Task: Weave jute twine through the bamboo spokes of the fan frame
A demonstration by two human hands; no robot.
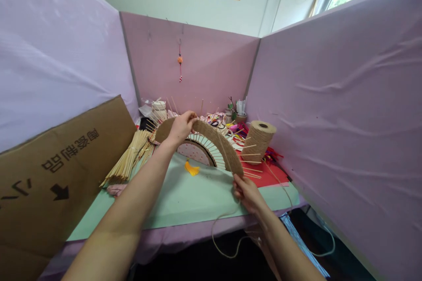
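I hold up a half-round woven piece [211,140]: thin bamboo sticks fan out like spokes and a band of jute twine is woven around its outer arc. My left hand [181,126] is closed on the top of the arc. My right hand [247,193] pinches the lower right end, where the loose twine [224,232] runs down off the table edge in a loop. The twine leads to a cone-shaped jute spool [259,140] standing just right of the piece.
A bundle of bamboo sticks [130,160] lies at the left on the pale green table top [184,202]. A large cardboard sheet [56,171] leans at far left. Craft clutter [227,125] fills the back; red paper [267,173] lies under the spool. Pink partitions [329,109] enclose the desk.
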